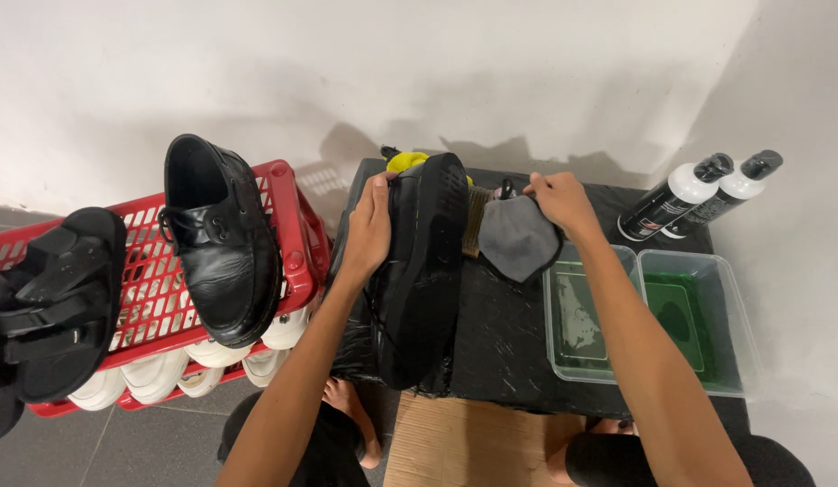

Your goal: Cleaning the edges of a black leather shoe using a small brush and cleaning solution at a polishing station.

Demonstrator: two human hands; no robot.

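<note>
The left hand (pixel 368 225) is reaching forward, forearm straight, fingers wrapped around a black shoe (pixel 423 271) standing on its side on the worktop (pixel 509 334). Just right of it, the right hand (pixel 561 203) is bending at the wrist, pinching a grey cloth (pixel 518 239) hanging beside the sole.

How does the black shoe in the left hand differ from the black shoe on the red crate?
The black leather shoe on the table lies on its side, sole showing, gripped by the left hand. The black leather shoe on the red plastic crate sits upright, untouched, opening visible. Both look like one matching pair.
</note>
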